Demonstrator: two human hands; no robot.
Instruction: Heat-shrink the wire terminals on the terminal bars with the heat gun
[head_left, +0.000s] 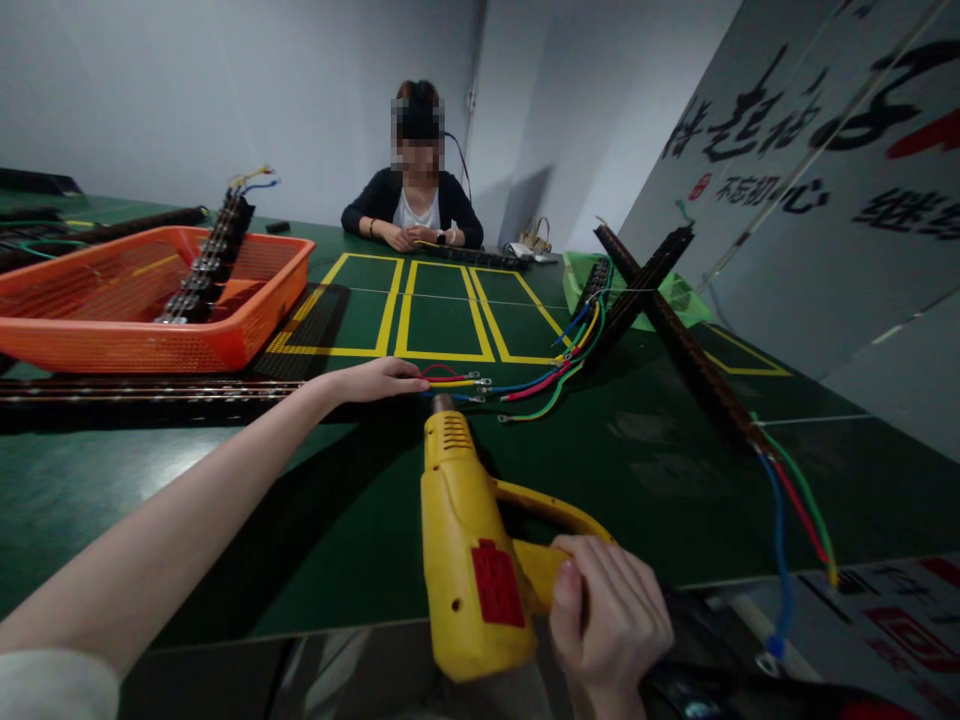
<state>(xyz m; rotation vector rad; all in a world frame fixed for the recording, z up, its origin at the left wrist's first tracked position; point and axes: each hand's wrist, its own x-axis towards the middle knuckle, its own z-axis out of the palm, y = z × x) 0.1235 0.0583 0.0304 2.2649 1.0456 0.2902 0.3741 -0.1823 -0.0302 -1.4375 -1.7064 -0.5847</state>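
My right hand (611,605) is wrapped around the handle of a yellow heat gun (454,520) with a red label on its side. The gun's metal nozzle (443,403) points away from me, close to the ends of several coloured wires (457,383) with metal ring terminals. These red, yellow and blue wires come from under the fingers of my left hand (371,380), which are closed on them. A long dark strip (150,400) lies to the left, running up to that hand. Just right of the terminals lie more blue, red and green wires (544,385).
An orange basket (270,300) stands at the left with a dark strip (210,265) in it. Two crossed dark strips (645,280) lean by a green basket (581,270) at the right. A co-worker (416,200) sits across the green table (360,500), hands near another strip.
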